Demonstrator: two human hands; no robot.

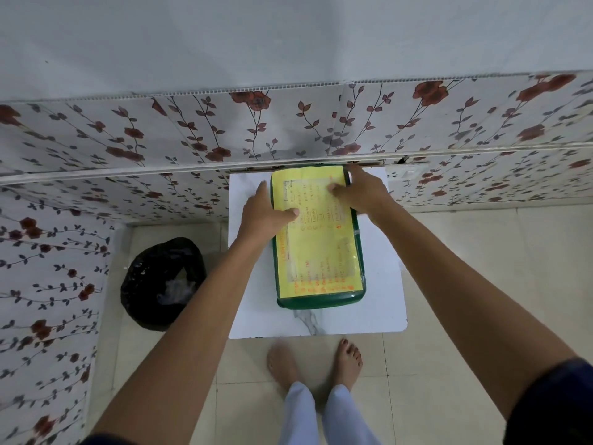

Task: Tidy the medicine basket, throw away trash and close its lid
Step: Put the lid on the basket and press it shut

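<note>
The green lid (321, 301) is covering the medicine basket, so its contents are not showing. The orange print on the yellow sheet (316, 232) is too blurred to read. The left hand (264, 216) and the right hand (362, 191) are hiding the lid's far corners. The black bag in the trash bin (162, 284) is holding something pale that cannot be identified.

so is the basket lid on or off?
On. The lid with its yellow sheet covers the whole green basket; both hands press its far end. Latched: cannot tell.
</note>
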